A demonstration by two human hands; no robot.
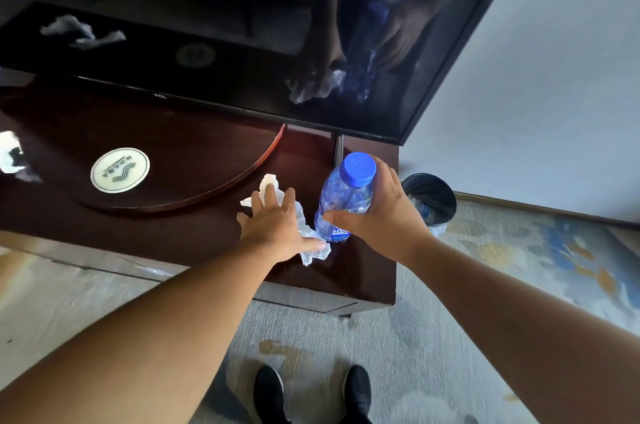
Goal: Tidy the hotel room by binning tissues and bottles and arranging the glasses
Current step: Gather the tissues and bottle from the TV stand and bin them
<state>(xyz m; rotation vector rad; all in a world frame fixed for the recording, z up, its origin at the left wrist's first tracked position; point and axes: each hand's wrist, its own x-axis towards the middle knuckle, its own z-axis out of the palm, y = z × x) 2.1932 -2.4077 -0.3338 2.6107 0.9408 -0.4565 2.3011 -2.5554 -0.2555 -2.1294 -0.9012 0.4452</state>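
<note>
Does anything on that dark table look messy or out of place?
Yes: a crumpled tissue lies on the polished table beneath the left hand, and another white wad sits at its far left edge.

Blue-capped bottle (343, 196) upright beside crumpled white tissue (269, 185).

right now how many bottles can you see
2. One bottle is at the right end of the table, gripped by the right hand. What looks like a second bottle lies in the bin; more may be hidden inside.
</note>
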